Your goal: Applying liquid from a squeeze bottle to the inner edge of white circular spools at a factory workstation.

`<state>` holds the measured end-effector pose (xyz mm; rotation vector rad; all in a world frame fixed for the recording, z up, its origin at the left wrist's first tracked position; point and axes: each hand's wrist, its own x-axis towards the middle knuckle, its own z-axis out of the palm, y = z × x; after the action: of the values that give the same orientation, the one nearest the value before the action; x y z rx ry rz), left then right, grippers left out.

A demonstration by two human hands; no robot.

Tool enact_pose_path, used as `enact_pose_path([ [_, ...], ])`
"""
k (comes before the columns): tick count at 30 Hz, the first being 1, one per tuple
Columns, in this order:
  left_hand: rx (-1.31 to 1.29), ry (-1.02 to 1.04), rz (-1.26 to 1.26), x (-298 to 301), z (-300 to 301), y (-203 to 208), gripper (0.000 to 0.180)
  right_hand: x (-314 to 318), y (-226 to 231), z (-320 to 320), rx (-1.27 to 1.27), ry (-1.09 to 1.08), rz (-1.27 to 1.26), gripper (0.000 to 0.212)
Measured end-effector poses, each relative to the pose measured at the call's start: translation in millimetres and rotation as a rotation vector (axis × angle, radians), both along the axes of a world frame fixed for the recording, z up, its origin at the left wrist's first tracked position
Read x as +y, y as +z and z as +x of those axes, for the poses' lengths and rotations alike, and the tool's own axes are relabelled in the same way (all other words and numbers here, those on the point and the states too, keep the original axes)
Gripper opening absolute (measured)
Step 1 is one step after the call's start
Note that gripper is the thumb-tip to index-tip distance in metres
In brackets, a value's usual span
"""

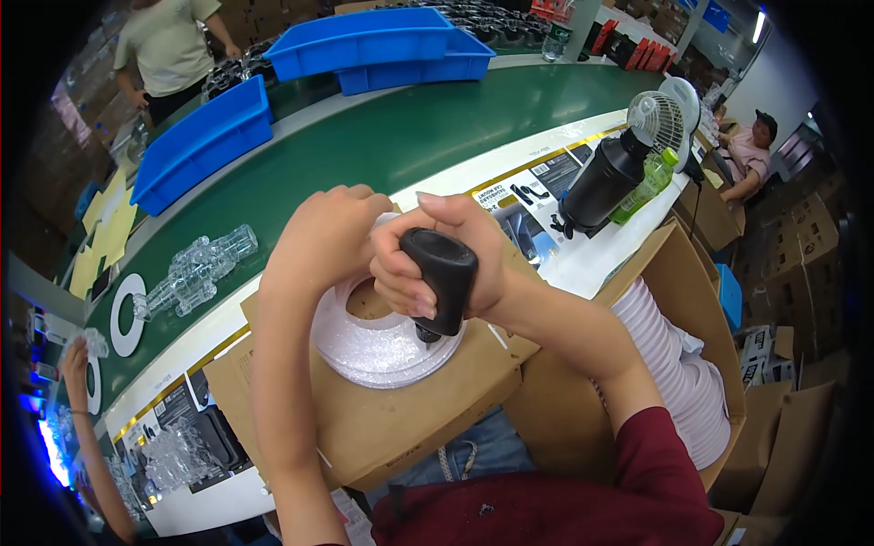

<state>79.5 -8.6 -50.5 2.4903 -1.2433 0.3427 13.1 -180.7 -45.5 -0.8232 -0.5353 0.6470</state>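
Observation:
My right hand (455,259) is wrapped round a black handheld power screwdriver (442,282), its tip pointing down at a glossy white ring-shaped part (387,359). The ring has a round opening in its middle and lies on a brown cardboard box (410,423) in front of me. At the far side of the ring my left hand (341,218) is bent with its fingers curled, close beside the right one. A bit of white shows between the two hands; what the left fingers grip is hidden.
Clear plastic-wrapped parts (205,264) and a white flat ring (127,314) lie on the green belt (410,136). Blue bins (205,141) stand beyond. To the right are a black bottle (605,177), a fan (655,118) and a carton of stacked white rings (678,382). Other people are nearby.

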Motion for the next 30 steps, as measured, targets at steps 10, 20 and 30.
enact_pose_path([
  [10, 0.155, 0.128, 0.085, 0, 0, -4, 0.025, -2, -3, 7, -0.002, -0.011, 0.275, 0.057],
  [20, 0.092, 0.221, 0.131, -1, -14, 4, 0.019, 4, -5, -9, -0.126, -0.134, 0.317, 0.055],
  [30, 0.113, 0.255, 0.164, -2, -14, 4, 0.018, 10, -13, -10, -0.139, -0.141, 0.269, 0.056],
])
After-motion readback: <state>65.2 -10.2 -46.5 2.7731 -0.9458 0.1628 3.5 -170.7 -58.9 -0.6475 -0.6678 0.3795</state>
